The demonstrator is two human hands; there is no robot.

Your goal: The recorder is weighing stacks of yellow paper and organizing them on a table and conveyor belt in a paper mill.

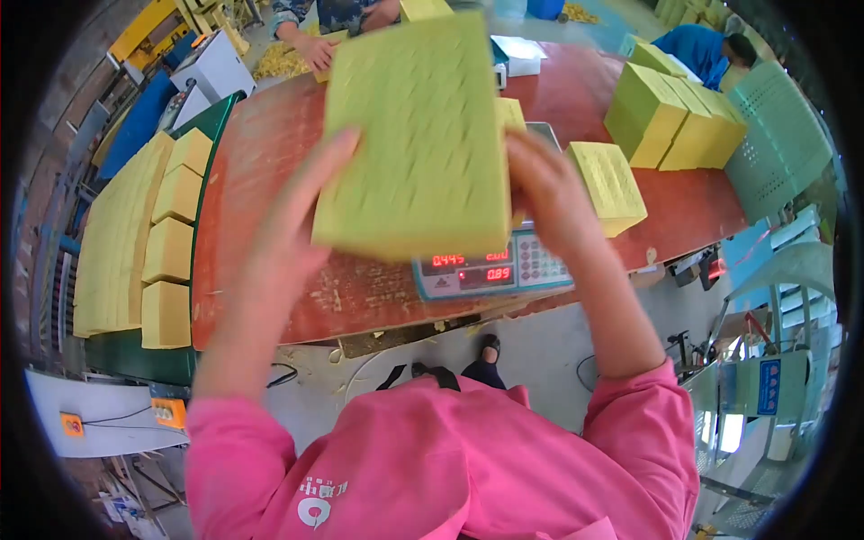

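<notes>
Between my two hands I hold a thick stack of yellow paper (414,144) with rows of small slits on its face, raised above the red table and tilted toward me. My left hand (306,202), smeared by motion, presses against its left side. Opposite it, my right hand (549,184) grips the right edge, its fingertips partly hidden. Beneath the stack is a digital scale (540,261) with lit red digits and a keypad; the stack covers much of it. Behind the held stack shows part of another yellow block (511,112). A smaller yellow stack (610,184) stands right of the scale.
Several yellow stacks (643,117) stand at the table's far right beside a green perforated crate (778,135). More stacks (166,252) line a green surface on the left. Across the red table (261,162), a co-worker's hand (315,49) touches yellow paper; another person (693,49) bends at far right.
</notes>
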